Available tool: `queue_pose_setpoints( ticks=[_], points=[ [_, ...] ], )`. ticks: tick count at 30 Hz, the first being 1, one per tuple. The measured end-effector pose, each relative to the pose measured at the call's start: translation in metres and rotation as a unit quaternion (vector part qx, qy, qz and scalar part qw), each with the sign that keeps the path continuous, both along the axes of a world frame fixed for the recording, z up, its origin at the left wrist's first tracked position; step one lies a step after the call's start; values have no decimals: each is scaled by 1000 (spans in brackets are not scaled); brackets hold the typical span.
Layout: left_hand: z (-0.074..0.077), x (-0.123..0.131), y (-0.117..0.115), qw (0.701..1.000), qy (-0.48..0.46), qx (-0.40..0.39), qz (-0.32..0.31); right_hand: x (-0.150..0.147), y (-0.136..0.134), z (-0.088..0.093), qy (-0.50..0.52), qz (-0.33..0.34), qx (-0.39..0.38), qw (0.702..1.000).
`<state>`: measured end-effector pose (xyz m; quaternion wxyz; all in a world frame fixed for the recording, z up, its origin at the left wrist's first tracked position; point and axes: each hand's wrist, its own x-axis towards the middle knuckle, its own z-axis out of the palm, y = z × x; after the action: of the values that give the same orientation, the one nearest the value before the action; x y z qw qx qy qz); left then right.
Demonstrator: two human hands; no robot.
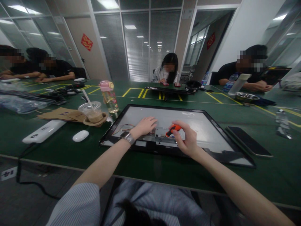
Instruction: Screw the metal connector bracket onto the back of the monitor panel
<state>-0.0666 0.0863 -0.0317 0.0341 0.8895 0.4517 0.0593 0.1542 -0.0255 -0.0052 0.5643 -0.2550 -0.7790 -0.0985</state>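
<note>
Orange-and-black screwdriver [174, 128], by the look of it, is over the metal plate [160, 138] at the near middle of the flat screen panel [199, 127]. Right hand [187, 138] grasps its handle between thumb and fingers, at a tilt; tip contact can't be made out. Left hand [144, 126] lies palm down on the panel just left of the plate, near thin wires [123, 128], probably to steady things; can't tell if it grips anything underneath. Panel lies flat on the tabletop [89, 161], likely for support and so both hands can reach the plate.

Label [188, 113] on the panel's far part: too small to read. Right of the panel, a dark phone [249, 141], no brand legible. Left: white rounded case [80, 136], unmarked as far as visible; white power strip [44, 131] with dark print, unreadable. Drink cup [90, 108] sits in a cardboard holder [97, 121], presumably against tipping. Pink-lidded bottle [108, 97] stands upright beyond, its pattern blurred. Far wall: red diamond sign [87, 42] with gold writing, not legible enough to transcribe.
</note>
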Motion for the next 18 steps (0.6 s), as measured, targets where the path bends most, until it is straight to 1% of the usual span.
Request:
queue_pose_setpoints(
  ticks=[7, 12, 18],
  points=[
    [-5, -1, 4, 1000, -9, 5, -7, -1, 0, 1, -2, 1, 1, 1000],
    [-4, -1, 2, 1000, 2, 2, -4, -1, -1, 2, -4, -7, 6, 1000],
    [-1, 0, 1, 1000, 0, 0, 0, -2, -1, 3, -2, 1, 5, 1000]
  ],
)
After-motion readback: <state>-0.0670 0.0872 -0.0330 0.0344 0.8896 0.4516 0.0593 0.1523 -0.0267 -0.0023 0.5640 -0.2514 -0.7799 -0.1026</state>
